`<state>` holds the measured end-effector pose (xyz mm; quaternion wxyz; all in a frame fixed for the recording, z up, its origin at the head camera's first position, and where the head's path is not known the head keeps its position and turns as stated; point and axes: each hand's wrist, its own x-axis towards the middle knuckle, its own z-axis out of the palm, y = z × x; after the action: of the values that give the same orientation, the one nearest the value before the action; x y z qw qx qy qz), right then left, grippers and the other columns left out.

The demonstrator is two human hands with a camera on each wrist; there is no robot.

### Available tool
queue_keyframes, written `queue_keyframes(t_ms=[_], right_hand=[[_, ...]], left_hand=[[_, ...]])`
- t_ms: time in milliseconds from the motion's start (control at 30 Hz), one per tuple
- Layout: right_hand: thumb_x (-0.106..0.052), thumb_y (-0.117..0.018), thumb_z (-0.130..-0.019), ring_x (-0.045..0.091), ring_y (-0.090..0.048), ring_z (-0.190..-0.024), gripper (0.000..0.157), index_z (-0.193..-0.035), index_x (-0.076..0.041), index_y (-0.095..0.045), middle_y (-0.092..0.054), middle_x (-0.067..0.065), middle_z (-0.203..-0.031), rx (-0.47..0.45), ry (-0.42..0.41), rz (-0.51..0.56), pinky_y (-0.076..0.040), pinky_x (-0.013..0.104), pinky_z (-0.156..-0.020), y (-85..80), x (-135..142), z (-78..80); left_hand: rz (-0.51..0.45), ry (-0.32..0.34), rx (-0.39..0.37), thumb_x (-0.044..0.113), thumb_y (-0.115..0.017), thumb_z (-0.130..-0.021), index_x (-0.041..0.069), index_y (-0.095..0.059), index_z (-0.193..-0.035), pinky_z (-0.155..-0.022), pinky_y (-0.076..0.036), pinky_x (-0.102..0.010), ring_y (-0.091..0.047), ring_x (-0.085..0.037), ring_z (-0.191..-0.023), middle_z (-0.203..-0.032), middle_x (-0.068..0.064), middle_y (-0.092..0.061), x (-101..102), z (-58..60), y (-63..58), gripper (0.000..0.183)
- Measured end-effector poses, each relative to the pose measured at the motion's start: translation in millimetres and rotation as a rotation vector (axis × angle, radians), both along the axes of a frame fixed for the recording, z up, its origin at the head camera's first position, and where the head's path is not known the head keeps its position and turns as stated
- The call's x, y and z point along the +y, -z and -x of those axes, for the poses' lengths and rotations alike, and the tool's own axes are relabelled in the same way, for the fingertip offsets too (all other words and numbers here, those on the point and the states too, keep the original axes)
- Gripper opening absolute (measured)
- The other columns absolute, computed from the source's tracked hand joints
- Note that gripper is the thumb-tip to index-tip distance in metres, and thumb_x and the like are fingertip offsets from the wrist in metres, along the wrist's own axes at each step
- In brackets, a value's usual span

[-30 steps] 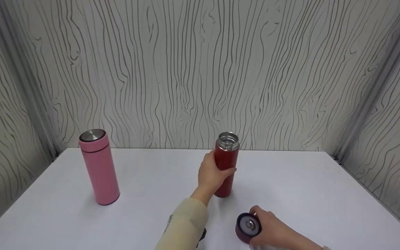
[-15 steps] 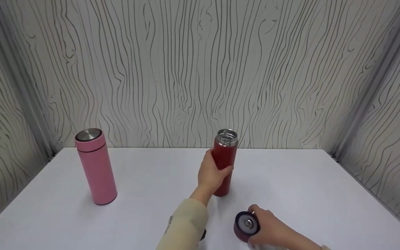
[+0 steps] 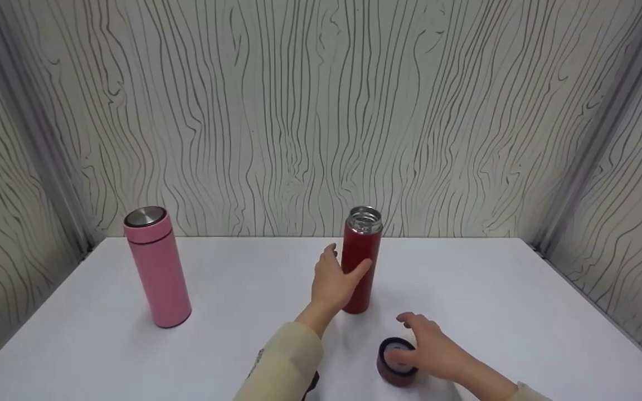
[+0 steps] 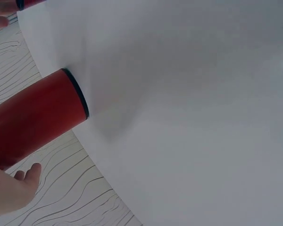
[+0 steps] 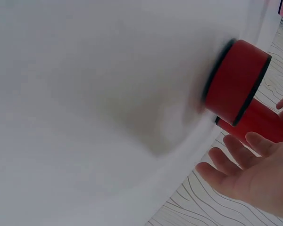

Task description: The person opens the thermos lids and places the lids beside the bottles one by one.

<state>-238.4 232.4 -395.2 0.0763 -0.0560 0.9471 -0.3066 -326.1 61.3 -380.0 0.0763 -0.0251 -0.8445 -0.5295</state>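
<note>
A red thermos bottle (image 3: 361, 256) stands upright without its lid, its steel mouth facing up. My left hand (image 3: 333, 282) is spread beside it, thumb in front of the body in the head view and fingers off its left side. In the left wrist view the red thermos (image 4: 37, 115) has part of the left hand (image 4: 12, 190) near it. The thermos lid (image 3: 398, 376) lies on the table with its inside upward. Over and beside the lid my right hand (image 3: 435, 351) is spread, its thumb overlapping the lid in the head view; the right wrist view shows loose fingers (image 5: 221, 162) apart from the lid.
A pink thermos (image 3: 159, 273) with a steel-topped lid stands upright at the left of the white table (image 3: 243, 289). Behind and at both sides rise wood-grain patterned panels (image 3: 276, 111). The table's back edge runs along the rear panel.
My left hand has loosened its grip on the red thermos and drawn slightly left. My right hand has let go of the lid, its fingers spreading upward. Thermos and lid stay in place.
</note>
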Motion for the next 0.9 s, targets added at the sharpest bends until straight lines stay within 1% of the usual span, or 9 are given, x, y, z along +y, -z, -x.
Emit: queue_keyframes(t_ms=[33, 167, 333, 600, 733, 900], right_hand=[[-0.04, -0.073, -0.077, 0.04, -0.047, -0.117, 0.072, -0.128, 0.002, -0.045, -0.052, 0.019, -0.124, 0.02, -0.003, 0.008, -0.041, 0.057, -0.093, -2.7, -0.7, 0.9], [-0.042, -0.072, -0.078, 0.04, -0.047, -0.12, 0.071, -0.129, 0.0, -0.046, -0.052, 0.019, -0.127, 0.071, 0.044, 0.006, -0.042, 0.056, -0.096, -12.6, -6.6, 6.8], [-0.042, -0.071, -0.078, 0.042, -0.045, -0.123, 0.072, -0.13, 0.0, -0.044, -0.05, 0.021, -0.13, 0.115, 0.063, 0.025, -0.04, 0.056, -0.098, -22.9, -14.3, 11.6], [-0.041, -0.07, -0.079, 0.042, -0.044, -0.125, 0.072, -0.131, 0.0, -0.043, -0.049, 0.022, -0.132, 0.13, 0.057, 0.061, -0.04, 0.057, -0.099, -30.2, -27.9, 16.7], [-0.04, -0.07, -0.08, 0.041, -0.044, -0.125, 0.071, -0.132, 0.0, -0.043, -0.049, 0.022, -0.133, 0.127, 0.054, 0.08, -0.039, 0.057, -0.099, -32.4, -34.8, 18.9], [-0.042, -0.07, -0.079, 0.042, -0.043, -0.125, 0.074, -0.133, 0.0, -0.041, -0.048, 0.022, -0.133, 0.134, 0.034, 0.096, -0.04, 0.059, -0.097, -36.8, -45.9, 20.3]], left_hand=[[0.0, -0.014, 0.003, 0.051, -0.061, -0.083, 0.005, -0.032, -0.141, -0.103, -0.041, -0.048, -0.045, -0.029, -0.128, -0.139, -0.014, -0.046, -2.4, -0.7, 0.2, 0.079], [-0.03, -0.047, 0.013, 0.054, -0.057, -0.085, 0.006, -0.035, -0.139, -0.102, -0.042, -0.046, -0.045, -0.028, -0.127, -0.137, -0.013, -0.048, -13.3, -3.2, 1.2, 0.075], [-0.044, -0.054, 0.04, 0.053, -0.054, -0.087, 0.003, -0.036, -0.138, -0.103, -0.041, -0.046, -0.045, -0.03, -0.127, -0.134, -0.014, -0.048, -28.6, -5.8, 5.0, 0.073], [-0.033, -0.068, 0.06, 0.051, -0.055, -0.088, 0.001, -0.037, -0.136, -0.104, -0.04, -0.047, -0.044, -0.031, -0.127, -0.133, -0.016, -0.048, -52.1, -13.6, 12.8, 0.071], [-0.035, -0.077, 0.073, 0.051, -0.055, -0.088, 0.001, -0.037, -0.135, -0.104, -0.039, -0.048, -0.044, -0.031, -0.127, -0.133, -0.016, -0.048, -60.6, -17.4, 12.5, 0.071], [-0.037, -0.093, 0.082, 0.051, -0.055, -0.088, 0.001, -0.037, -0.135, -0.104, -0.038, -0.049, -0.043, -0.032, -0.127, -0.133, -0.016, -0.047, -71.1, -22.5, 9.8, 0.07]])
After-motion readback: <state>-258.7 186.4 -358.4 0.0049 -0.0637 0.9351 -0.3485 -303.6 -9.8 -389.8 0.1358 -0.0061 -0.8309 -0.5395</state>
